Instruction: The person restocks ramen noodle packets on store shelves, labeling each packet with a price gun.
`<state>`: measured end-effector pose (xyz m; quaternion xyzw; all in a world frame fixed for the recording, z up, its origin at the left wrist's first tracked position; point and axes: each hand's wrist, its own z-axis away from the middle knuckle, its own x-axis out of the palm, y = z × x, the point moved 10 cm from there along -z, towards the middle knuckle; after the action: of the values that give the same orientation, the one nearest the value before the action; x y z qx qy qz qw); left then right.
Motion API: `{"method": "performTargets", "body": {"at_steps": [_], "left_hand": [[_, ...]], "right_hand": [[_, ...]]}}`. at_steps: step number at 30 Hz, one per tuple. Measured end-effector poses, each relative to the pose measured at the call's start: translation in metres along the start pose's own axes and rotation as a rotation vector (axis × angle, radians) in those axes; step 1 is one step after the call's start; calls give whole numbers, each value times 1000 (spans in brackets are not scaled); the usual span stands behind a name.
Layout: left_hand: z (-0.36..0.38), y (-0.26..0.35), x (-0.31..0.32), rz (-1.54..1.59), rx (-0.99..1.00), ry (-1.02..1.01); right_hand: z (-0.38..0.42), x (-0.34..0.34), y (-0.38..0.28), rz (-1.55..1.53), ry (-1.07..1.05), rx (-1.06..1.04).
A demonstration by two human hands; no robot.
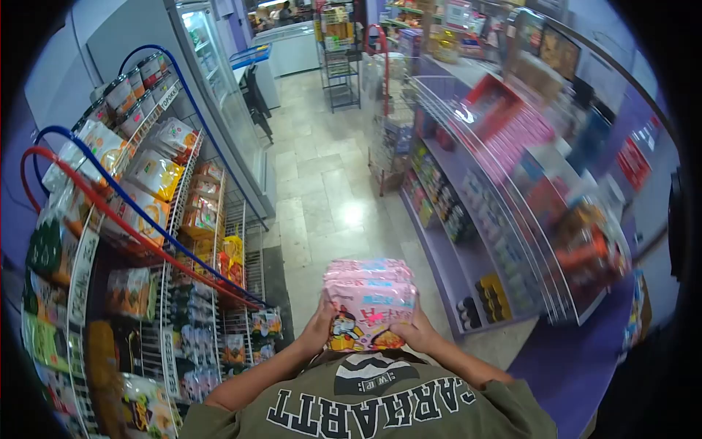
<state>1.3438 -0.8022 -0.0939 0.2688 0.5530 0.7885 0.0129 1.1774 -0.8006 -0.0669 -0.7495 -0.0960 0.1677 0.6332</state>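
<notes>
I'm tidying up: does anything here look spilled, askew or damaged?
Nothing clearly stands out. The pink packs are held together between the left hand and right hand; the visible floor shows no spill, its bright patch likely reflected light. The blurred counter goods can't be judged.

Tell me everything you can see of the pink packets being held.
The pink packets form a bundle of several, layered front to back, in glossy, crinkled, plastic-looking film. The nearest faces the camera, printed with Korean lettering, a cartoon figure and food; no opening shows. The left hand and right hand grip opposite sides, just ahead of the shirt.
</notes>
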Motion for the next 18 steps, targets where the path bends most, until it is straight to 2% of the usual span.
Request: {"method": "performTargets", "body": {"at_steps": [3,4,8,10,13,16,18], "left_hand": [[-38,52,-82,-45,27,171],[-49,77,-101,-25,-6,219],[-114,151,-183,141,192,247],[-154,167,-236,120,129,270],[-233,214,-299,59,107,180],[-302,256,-324,-34,101,107],[-349,290,-331,-29,66,44]], "right_hand": [[-129,7,-20,206,-137,-183],[-172,15,-25,38,-159,-130],[-312,41,-14,177,-217,-227],[-372,48,8,134,-210,-208],[-472,38,16,146,-169,-168],[-532,21,34,-30,-115,-66],[-573,0,38,-16,-54,-79]]}}
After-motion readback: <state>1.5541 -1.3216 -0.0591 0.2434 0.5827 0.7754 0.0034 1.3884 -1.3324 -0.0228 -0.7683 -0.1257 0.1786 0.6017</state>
